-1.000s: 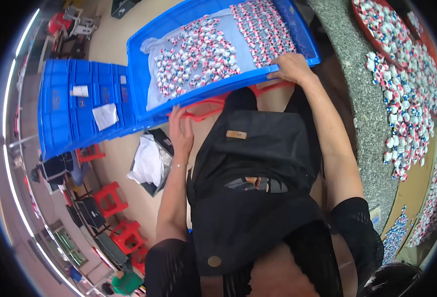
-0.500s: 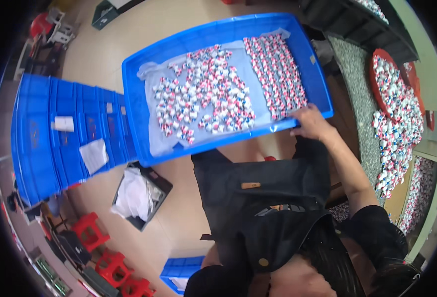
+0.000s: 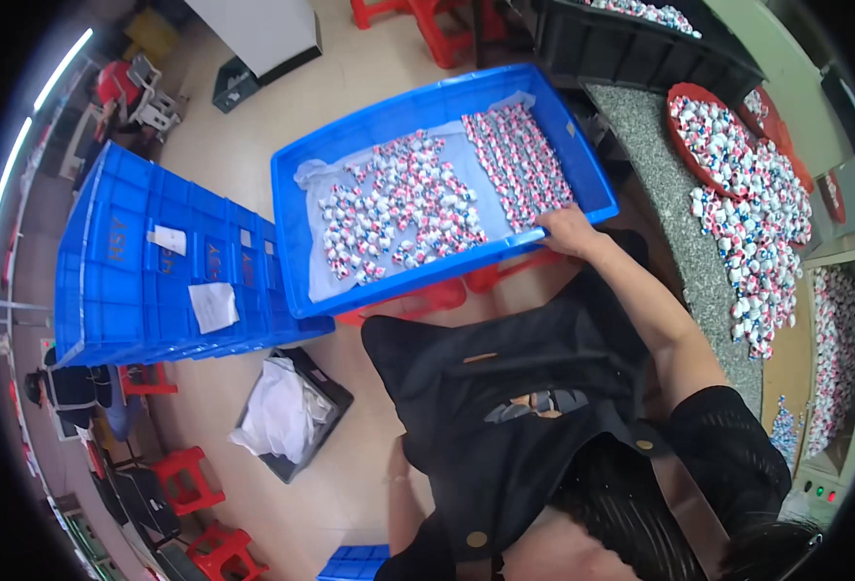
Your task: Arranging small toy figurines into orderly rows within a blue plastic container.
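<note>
The tray (image 3: 418,278) lies ahead, the right hand (image 3: 568,232) gripping its near-right rim. The left hand (image 3: 401,457) is too hidden to tell.

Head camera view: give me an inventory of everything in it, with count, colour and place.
Shallow tray: one, blue, upper centre
Liner sheet: at least one, pale, inside the tray
Small painted pieces: too many to count, white, red and blue, in the tray and at right
Stacked crates: several, blue, left
Lone crate: one, blue, bottom edge
Open crate: one, black, floor, holding white fabric
Stools: at least five, red, left, top and beneath the tray
Counter: one, speckled grey, right
Deep bin: one, black, upper right
Co-worker: at least one, dark clothing, far left
Apron: one, black, centre
Right hand: one, bare, gripping the tray's near rim
Left forearm: one, bare, lower centre; hand mostly hidden
</note>
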Motion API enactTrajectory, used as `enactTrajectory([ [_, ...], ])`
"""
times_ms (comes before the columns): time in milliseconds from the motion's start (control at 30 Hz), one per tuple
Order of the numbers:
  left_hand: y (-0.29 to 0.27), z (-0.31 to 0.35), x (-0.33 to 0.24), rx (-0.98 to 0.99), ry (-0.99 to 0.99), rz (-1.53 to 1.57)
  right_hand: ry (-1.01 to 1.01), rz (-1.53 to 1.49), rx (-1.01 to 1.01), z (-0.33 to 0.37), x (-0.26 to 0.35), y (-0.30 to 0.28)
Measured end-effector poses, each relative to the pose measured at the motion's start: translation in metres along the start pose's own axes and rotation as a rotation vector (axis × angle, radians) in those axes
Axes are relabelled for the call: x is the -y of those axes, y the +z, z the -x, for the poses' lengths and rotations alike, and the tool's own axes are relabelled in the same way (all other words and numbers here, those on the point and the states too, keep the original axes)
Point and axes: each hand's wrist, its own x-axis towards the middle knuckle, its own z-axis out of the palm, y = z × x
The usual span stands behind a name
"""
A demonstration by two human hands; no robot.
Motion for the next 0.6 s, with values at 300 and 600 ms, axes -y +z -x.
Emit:
enactTrajectory([
  [300,0.041,-0.126,-0.354,-0.129,0.801,-0.178,-0.203,-0.220,-0.033,-0.010,0.028,-0.012],
  [600,0.147,-0.413,-0.419,-0.134,1.213,-0.812,-0.158,-0.388,-0.048,-0.006,0.047,-0.020],
])
